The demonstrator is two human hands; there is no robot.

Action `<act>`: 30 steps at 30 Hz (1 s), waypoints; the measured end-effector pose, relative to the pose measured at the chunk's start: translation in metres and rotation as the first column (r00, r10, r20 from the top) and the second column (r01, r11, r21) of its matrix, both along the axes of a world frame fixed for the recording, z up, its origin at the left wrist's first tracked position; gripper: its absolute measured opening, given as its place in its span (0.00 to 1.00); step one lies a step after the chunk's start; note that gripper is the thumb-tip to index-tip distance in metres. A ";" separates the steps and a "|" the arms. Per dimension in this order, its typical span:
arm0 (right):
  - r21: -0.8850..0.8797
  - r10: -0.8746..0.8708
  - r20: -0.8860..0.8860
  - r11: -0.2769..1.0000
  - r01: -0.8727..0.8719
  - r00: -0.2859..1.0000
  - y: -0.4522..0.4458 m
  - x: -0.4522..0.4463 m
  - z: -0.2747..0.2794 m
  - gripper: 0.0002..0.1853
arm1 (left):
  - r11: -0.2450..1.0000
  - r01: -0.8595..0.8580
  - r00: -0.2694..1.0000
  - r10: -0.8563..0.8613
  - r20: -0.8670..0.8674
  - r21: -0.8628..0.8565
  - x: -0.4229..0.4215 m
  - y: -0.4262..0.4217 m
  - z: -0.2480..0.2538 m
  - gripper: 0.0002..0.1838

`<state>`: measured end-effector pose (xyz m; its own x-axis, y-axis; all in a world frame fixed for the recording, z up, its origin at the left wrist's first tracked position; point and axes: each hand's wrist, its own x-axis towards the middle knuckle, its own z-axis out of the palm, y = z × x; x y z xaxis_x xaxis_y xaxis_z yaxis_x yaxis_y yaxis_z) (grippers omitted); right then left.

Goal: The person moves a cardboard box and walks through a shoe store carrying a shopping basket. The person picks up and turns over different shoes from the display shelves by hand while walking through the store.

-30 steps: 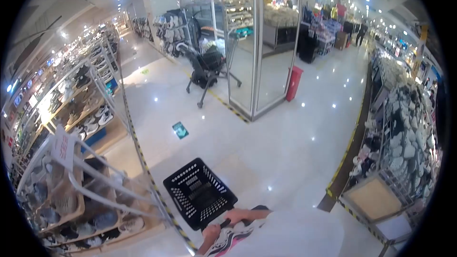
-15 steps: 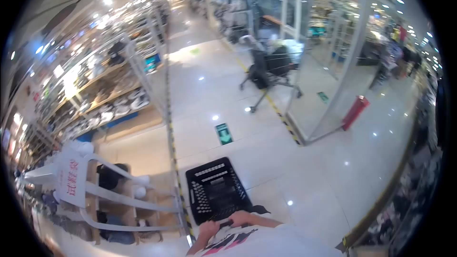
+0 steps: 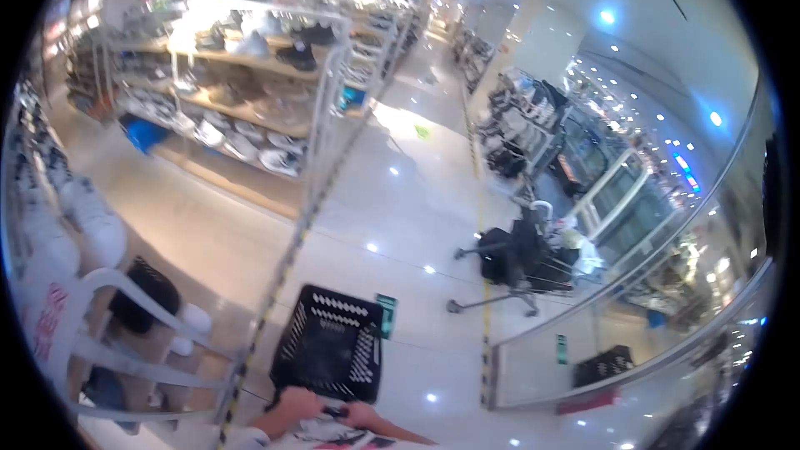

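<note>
Black basket (image 3: pixel 325 346), slotted walls (image 3: pixel 365 356); both hands (image 3: pixel 298 405) curled shut round its dark handle (image 3: pixel 335 411)

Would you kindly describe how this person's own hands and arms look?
The left hand and right hand are gloveless, with bare forearms. A white top with pink and dark markings shows below; its sleeve ends are unclear.

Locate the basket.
Head view, bottom, left of centre: the basket is just beyond the left hand and right hand, between the striped tape and green floor sign.
</note>
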<state>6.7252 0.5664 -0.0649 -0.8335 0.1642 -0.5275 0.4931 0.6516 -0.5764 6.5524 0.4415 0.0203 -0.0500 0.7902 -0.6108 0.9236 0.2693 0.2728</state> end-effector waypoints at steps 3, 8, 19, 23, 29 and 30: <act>-0.016 -0.163 -0.065 0.987 0.162 0.985 0.041 -0.045 -0.007 0.21 | 0.957 -0.057 0.998 0.047 0.044 0.284 -0.063 0.060 -0.070 0.21; -0.004 -0.357 0.001 0.934 0.357 0.934 0.134 -0.145 0.023 0.20 | 0.985 0.094 0.995 -0.097 0.017 0.142 -0.164 0.170 -0.010 0.18; 0.119 -0.285 -0.127 0.946 0.300 0.950 0.401 -0.312 0.036 0.23 | 0.993 -0.116 0.992 0.116 -0.046 0.000 -0.315 0.429 -0.007 0.26; 0.065 -0.249 -0.047 0.966 0.252 0.967 0.455 -0.361 0.033 0.22 | 0.997 0.059 0.997 -0.056 -0.054 0.053 -0.371 0.484 -0.051 0.26; 0.121 -0.211 -0.081 0.968 0.220 0.974 0.570 -0.448 0.041 0.20 | 0.972 -0.207 0.977 0.212 -0.035 0.114 -0.446 0.597 -0.015 0.27; 0.076 -0.205 -0.065 0.975 0.209 0.977 0.596 -0.470 0.039 0.18 | 0.967 -0.212 0.973 0.223 -0.063 0.145 -0.467 0.620 -0.019 0.27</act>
<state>6.2552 1.1626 -0.0254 -0.8049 0.3769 -0.4584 0.5905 0.5850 -0.5559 6.0857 1.0614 0.0009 -0.2727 0.8305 -0.4857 0.8668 0.4311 0.2506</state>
